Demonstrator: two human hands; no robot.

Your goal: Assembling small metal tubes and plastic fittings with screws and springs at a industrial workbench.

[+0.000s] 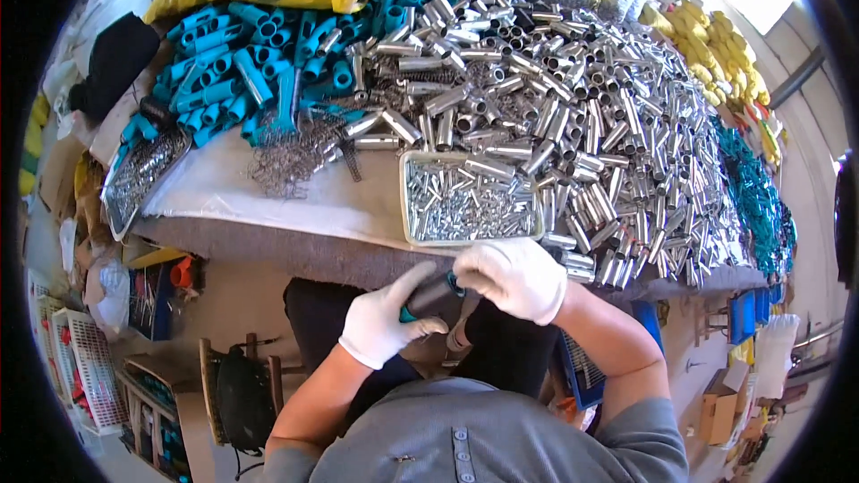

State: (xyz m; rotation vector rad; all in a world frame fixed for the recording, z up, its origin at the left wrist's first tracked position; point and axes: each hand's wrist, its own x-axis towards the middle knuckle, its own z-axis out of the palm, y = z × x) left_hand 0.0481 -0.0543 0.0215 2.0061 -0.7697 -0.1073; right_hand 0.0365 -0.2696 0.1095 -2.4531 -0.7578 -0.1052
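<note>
Below the table edge, over the lap: left hand (386, 322) in a white glove, fingers wrapped around a dark grey tube (436, 297) with a teal end, thumb lying along its upper side. Tube slanted, upper end passing under the right hand (514, 279), also gloved, curled down over that end; whether those fingers pinch it, impossible to tell. Just above the hands, at the table's (295, 201) near edge, a shallow metal tray (470, 201) of small silver pieces. Beyond it, a broad heap of silver tubes (573, 98). Further left, teal tubes (250, 72) in a pile and a tangle of wire springs (291, 156).
</note>
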